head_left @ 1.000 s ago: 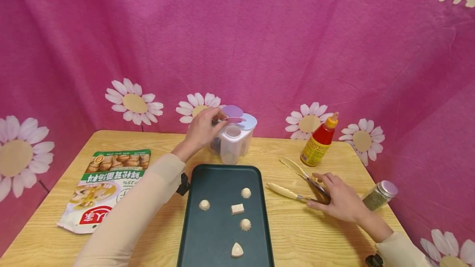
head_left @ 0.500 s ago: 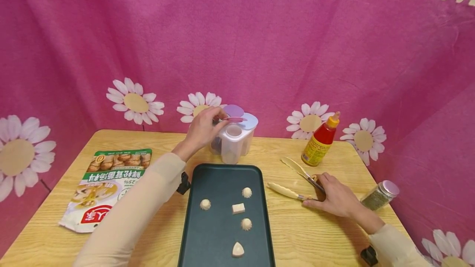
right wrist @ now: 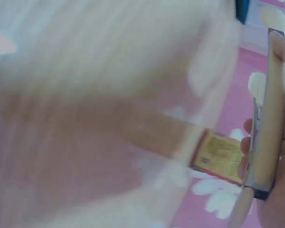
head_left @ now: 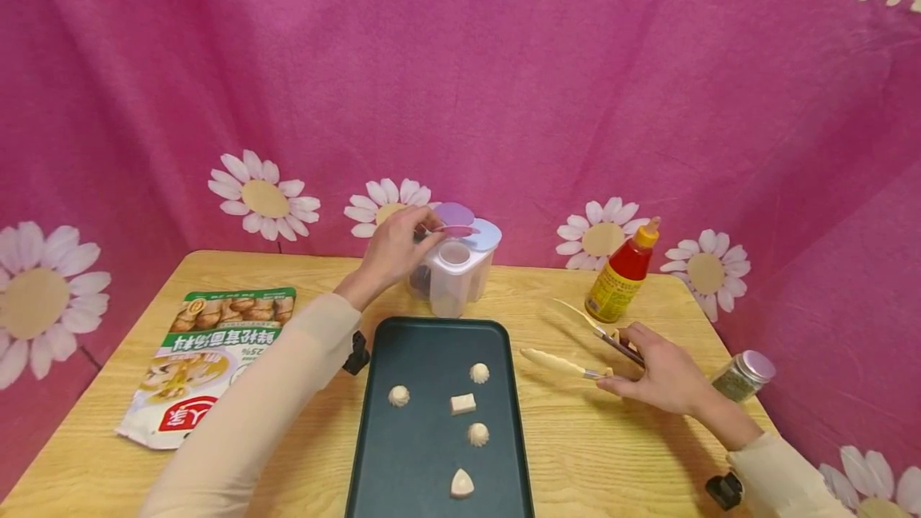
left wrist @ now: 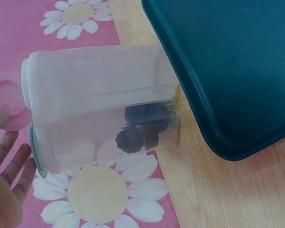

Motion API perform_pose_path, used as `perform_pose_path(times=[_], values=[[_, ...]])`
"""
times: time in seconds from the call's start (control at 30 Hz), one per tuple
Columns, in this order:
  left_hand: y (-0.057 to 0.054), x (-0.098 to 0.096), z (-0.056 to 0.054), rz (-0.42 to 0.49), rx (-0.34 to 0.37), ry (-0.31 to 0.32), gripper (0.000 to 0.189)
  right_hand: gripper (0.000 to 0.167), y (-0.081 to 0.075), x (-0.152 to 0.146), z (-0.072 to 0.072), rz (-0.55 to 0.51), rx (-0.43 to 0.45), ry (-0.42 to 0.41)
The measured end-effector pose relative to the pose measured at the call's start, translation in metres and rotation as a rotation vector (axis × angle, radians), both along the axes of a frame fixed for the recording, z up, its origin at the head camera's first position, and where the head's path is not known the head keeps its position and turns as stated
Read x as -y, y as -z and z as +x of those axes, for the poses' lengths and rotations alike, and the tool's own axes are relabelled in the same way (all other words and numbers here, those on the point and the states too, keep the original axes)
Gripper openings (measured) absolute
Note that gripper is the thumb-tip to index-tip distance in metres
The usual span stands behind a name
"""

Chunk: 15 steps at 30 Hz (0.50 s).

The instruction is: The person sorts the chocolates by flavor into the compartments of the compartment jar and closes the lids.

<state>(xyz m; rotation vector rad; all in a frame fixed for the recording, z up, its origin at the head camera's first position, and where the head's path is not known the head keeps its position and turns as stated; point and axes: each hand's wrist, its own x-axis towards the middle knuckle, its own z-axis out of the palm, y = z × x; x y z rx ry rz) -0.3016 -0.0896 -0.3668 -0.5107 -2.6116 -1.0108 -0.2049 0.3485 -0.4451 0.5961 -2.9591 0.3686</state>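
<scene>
At the back of the table stands a clear multi-compartment container [head_left: 448, 294] with coloured flip lids. My left hand [head_left: 394, 250] pinches its raised pink lid [head_left: 460, 230], and the round opening below shows uncovered. In the left wrist view the thumb is on the pink lid, and other fingers are near a green lid [left wrist: 38, 154]. Dark lumps [left wrist: 142, 126] sit in the compartment under the green lid. My right hand [head_left: 665, 374] grips a pair of tongs [head_left: 557, 362], whose cream tips are spread apart and point toward the tray [head_left: 403, 454].
Several small cream-coloured pieces, including a rectangular block [head_left: 463, 404], lie on the dark tray. A red sauce bottle [head_left: 619, 282] stands behind the tongs, and a spice jar [head_left: 741, 376] stands at the right edge. On the left lies a food pouch [head_left: 209, 366].
My right hand has taken hold of the tongs and raised their handle end off the table. The left hand stays at the pink lid.
</scene>
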Motion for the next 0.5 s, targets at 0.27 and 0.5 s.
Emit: perform_pose_path(times=[0.27,0.5], values=[[0.001,0.0,-0.002,0.002,0.008,0.001,0.019,0.078,-0.022,0.014,0.005,0.016,-0.075,-0.108],[0.002,0.0,-0.002,0.0,-0.002,0.001,0.018,0.072,-0.023,0.038,0.01,0.073,-0.089,-0.202]])
